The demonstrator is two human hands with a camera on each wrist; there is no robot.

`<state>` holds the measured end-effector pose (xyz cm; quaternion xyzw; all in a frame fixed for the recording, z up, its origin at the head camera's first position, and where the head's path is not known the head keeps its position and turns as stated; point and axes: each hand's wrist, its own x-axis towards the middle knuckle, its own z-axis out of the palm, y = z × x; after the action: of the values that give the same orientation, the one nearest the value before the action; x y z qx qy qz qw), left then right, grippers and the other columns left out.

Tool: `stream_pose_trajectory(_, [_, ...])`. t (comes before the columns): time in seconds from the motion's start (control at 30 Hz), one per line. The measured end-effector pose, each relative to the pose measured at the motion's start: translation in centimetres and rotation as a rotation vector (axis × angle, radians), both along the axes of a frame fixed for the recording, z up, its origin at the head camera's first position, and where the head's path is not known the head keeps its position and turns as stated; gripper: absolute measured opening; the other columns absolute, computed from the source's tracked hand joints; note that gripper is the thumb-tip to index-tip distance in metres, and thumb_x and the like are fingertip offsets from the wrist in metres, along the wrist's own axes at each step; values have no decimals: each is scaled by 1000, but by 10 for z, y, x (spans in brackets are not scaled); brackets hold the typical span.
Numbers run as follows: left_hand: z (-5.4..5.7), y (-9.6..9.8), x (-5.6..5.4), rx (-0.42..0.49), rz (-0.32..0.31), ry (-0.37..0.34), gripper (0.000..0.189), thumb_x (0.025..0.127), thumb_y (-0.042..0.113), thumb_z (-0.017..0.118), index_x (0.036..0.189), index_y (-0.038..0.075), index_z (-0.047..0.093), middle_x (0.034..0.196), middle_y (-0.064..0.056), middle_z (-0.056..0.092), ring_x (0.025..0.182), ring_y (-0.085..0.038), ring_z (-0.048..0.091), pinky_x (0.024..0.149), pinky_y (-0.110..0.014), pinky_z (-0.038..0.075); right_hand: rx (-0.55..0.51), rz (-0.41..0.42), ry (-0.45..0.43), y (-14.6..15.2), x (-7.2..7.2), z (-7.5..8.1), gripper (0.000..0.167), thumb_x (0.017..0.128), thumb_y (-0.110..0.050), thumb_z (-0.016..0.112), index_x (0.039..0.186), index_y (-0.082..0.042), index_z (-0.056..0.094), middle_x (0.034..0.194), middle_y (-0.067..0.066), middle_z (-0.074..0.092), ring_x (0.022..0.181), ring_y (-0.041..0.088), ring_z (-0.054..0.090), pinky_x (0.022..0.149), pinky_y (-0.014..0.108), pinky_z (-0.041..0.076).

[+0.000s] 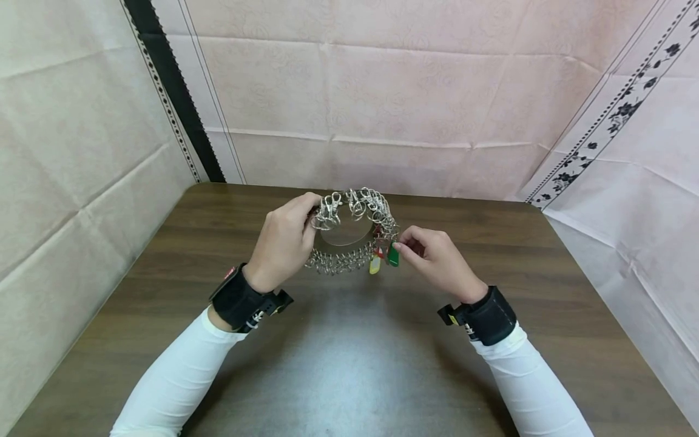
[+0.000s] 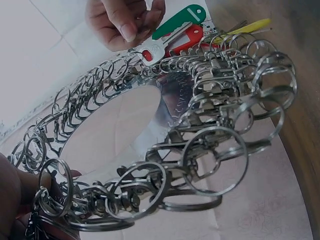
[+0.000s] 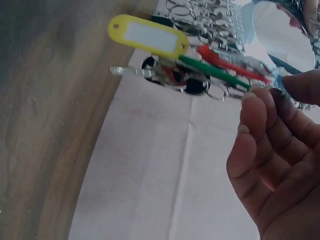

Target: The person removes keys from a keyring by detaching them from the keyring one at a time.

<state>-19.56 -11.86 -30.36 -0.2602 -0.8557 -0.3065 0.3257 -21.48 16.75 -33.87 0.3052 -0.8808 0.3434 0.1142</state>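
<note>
A large metal ring hung with several small split rings and clasps [image 1: 357, 261] is held up above the table. My left hand [image 1: 286, 240] grips its left side; in the left wrist view, part of that hand [image 2: 20, 200] shows at the lower left edge. At the ring's right side, my right hand [image 1: 434, 258] pinches the end of a green key tag [image 1: 393, 255] between thumb and fingers. A yellow tag [image 3: 147, 36] with a white label, a red tag [image 3: 230, 64] and a silver key [image 2: 162, 45] hang beside it. The fingertips partly hide the exact pinch point.
The brown wooden table [image 1: 338, 364] lies beneath both hands. Pale patterned cloth [image 1: 382, 91] hangs behind its far edge and along the sides. Black straps with small cameras sit on both wrists, below white sleeves [image 1: 180, 370].
</note>
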Motion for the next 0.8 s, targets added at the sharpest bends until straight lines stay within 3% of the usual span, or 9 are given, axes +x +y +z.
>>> stream_pose_trajectory(0.13, [0, 2, 1, 3, 4, -4, 14, 98, -4, 55, 107, 1, 65, 96, -10, 69, 76, -19, 60, 67, -34, 51, -3, -13, 54, -7, 3, -4, 8, 94, -15, 72, 94, -9, 67, 75, -2, 65, 63, 8, 52, 58, 22, 44])
stream_pose_trajectory(0.3, [-1, 5, 2, 14, 7, -13, 13, 97, -3, 56, 105, 1, 65, 94, -10, 69, 76, -19, 60, 67, -34, 51, -24, -97, 165, -16, 3, -15, 15, 90, -20, 78, 92, -9, 67, 71, -2, 61, 61, 7, 50, 55, 23, 42])
stream_pose_trajectory(0.53, [0, 6, 4, 25, 4, -20, 12, 98, -2, 57, 105, 1, 65, 94, -10, 69, 75, -20, 59, 66, -34, 51, -126, -209, 216, -27, 2, -22, 21, 90, -22, 78, 90, -6, 65, 71, 2, 60, 63, 11, 53, 57, 24, 43])
stream_pose_trajectory(0.8, [-1, 7, 5, 16, -7, -25, 12, 99, -2, 56, 106, 1, 64, 94, -10, 69, 75, -19, 59, 65, -33, 50, -216, -153, 208, -28, 3, -20, 9, 93, -8, 73, 90, -4, 65, 73, 4, 60, 61, 10, 49, 54, 21, 41])
